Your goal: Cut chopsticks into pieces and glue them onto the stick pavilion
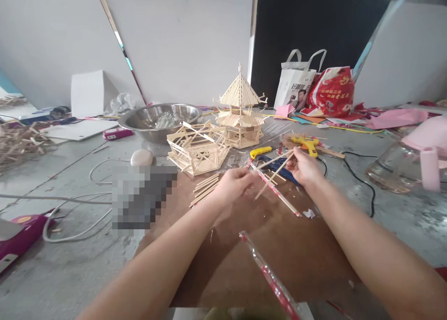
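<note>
Between finger and thumb, my right hand (304,166) pinches a thin wooden stick (271,179) that slants down to the left. A second stick also runs toward those fingers; whether it is held is unclear. My left hand (234,186) is closed, its fingers curled, and what they hold, if anything, is hidden. Just right of it lies a narrow red-and-clear wrapper (281,195) with sticks in it. Several loose sticks (206,187) lie beside my left wrist. Behind my hands stand a low stick-built frame (197,155) and a pagoda model (240,110) with a pointed roof.
A brown board (258,245) lies under my hands, with an emptied-looking plastic sleeve (270,278) nearer me. Behind are a yellow-handled tool (261,151), a yellow glue gun (308,144) and a metal basin (139,120). A clear jug (391,169) stands right; cables cross the left.
</note>
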Action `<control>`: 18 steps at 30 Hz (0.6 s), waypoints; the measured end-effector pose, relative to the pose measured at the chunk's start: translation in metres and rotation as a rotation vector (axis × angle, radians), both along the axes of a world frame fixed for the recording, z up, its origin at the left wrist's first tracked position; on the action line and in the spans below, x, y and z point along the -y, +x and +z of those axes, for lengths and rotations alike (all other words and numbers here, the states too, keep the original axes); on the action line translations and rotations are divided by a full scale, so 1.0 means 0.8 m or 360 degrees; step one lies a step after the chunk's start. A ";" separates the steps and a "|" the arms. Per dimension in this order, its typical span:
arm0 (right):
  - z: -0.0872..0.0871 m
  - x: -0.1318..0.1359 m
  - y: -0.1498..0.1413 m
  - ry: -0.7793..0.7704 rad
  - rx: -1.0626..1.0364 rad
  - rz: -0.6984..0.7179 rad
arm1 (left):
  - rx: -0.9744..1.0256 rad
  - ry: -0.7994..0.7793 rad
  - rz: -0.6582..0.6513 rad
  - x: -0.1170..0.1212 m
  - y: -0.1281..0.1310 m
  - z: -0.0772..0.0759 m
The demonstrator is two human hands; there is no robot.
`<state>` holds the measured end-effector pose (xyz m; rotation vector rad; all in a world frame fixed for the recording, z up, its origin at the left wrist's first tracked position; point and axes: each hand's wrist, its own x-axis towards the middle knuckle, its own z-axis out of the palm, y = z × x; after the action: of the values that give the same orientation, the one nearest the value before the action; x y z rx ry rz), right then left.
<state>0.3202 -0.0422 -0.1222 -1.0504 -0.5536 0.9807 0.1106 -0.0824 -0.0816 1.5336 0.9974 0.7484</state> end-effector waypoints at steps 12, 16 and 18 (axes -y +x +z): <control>0.002 0.009 -0.014 0.0151 0.0115 0.0097 | -0.0913 0.0979 0.0502 -0.019 -0.007 -0.018; 0.001 0.013 -0.023 0.0145 0.0140 0.0189 | -0.0858 0.0813 -0.0041 -0.015 -0.006 -0.019; 0.002 0.016 -0.030 0.0149 0.0127 0.0233 | -0.0785 0.0582 -0.0398 -0.011 -0.003 -0.022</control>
<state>0.2961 -0.0553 -0.1206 -0.9787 -0.7438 1.0338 0.1082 -0.0734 -0.0990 2.1851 1.0288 0.3907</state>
